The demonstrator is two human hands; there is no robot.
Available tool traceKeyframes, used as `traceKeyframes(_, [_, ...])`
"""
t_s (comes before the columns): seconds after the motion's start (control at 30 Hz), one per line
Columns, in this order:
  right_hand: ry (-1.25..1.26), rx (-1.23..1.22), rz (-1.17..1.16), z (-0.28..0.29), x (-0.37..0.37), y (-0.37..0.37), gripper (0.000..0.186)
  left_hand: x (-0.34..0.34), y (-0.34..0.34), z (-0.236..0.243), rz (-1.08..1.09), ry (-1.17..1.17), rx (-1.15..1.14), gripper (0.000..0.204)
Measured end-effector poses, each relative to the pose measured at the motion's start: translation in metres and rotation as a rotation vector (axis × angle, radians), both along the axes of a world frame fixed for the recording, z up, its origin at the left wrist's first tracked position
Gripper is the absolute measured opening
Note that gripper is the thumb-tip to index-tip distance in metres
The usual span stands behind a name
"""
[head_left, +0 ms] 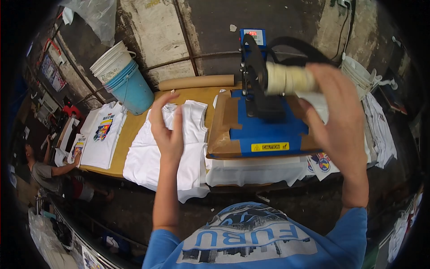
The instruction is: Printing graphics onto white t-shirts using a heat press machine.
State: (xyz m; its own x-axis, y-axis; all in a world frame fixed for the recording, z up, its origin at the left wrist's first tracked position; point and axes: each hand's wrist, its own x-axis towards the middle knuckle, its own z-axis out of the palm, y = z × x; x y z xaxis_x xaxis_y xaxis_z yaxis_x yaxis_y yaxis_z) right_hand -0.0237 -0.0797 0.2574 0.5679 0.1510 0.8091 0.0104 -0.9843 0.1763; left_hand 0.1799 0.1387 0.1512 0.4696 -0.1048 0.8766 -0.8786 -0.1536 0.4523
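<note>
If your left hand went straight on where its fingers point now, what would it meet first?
Probably the brown roll at the back of the yellow table, if the left hand is low enough; its height is unclear from this view.

Blue T-shirt (255,261), short sleeves (351,229), skyline print (244,244)

"What is blurred at the heat press (268,134)?"
"The person's right hand (337,112), beside its pale handle (289,78); contact cannot be told."
"And hidden?"
"Part of the printed pieces (320,165), under its front right corner."
"Cut off?"
"The blue shirt (268,260) in front of it."
</note>
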Motion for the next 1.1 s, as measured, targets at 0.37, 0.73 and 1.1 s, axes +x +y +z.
traceKeyframes(0.37, [-0.392,0.854,-0.549,-0.253,-0.075,-0.145,0.018,-0.008,0.029,-0.356,-0.423,1.522,0.082,0.071])
traceKeyframes(0.73, [0.351,1.903,-0.15,-0.39,-0.1,-0.141,0.009,-0.004,0.061,-0.307,-0.409,1.387,-0.173,0.027])
traceKeyframes(1.1, [0.429,1.253,-0.29,-0.391,-0.113,-0.156,0.018,-0.073,0.053,-0.274,0.41,0.718,0.149,0.025])
